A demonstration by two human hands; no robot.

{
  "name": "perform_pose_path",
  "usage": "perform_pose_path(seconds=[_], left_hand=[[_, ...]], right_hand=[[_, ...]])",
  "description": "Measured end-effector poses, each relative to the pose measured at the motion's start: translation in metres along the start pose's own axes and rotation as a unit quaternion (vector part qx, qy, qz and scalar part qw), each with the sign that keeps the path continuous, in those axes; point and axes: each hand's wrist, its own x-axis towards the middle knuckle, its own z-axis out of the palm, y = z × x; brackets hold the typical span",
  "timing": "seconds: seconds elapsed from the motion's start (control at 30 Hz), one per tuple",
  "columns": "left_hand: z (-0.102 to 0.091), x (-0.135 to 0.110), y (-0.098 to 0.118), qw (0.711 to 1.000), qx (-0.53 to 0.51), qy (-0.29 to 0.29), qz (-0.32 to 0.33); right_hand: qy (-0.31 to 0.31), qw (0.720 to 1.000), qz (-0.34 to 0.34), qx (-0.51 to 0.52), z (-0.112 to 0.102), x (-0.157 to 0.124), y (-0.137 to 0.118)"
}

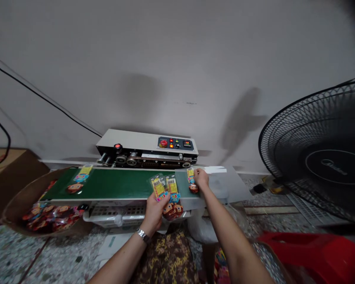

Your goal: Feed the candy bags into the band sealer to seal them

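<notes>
My left hand is closed on a few clear plastic packets with yellow labels and brown cartoon faces, fanned out over the front edge of the green conveyor belt. My right hand grips the edge of another such packet at the right end of the belt, below the sealing machine. One more packet lies on the belt's left end, apart from both hands.
A carton of similar packets stands under the belt's left end. A white basket sits below the belt. At the right are a black fan and a red plastic object. Lights glow on the machine's control panel.
</notes>
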Motion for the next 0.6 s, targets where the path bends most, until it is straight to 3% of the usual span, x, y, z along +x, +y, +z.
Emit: perform_pose_path(seconds=[0.1, 0.2, 0.3, 0.37, 0.47, 0.6], left_hand=[[0.0, 0.0, 0.002, 1.0, -0.005, -0.004, 0.007], [0.001, 0.0, 0.005, 1.0, -0.018, -0.01, 0.012], [0.004, -0.001, 0.007, 0.999, -0.046, -0.015, 0.017], [0.006, -0.001, 0.007, 0.998, -0.054, -0.016, 0.021], [0.006, 0.0, 0.006, 0.999, -0.039, -0.005, 0.021], [0.001, -0.001, 0.005, 1.0, -0.007, 0.01, 0.004]], right_hand=[[0.004, 0.999, -0.03, 0.019, -0.002, -0.009, -0.014], [-0.025, 0.982, -0.11, 0.151, -0.01, -0.035, -0.027], [-0.163, 0.919, -0.139, 0.331, -0.019, -0.073, -0.043], [-0.207, 0.884, -0.143, 0.395, -0.021, -0.095, -0.052], [-0.158, 0.882, -0.137, 0.422, -0.022, -0.104, -0.052], [-0.04, 0.937, -0.05, 0.343, -0.021, -0.068, -0.021]])
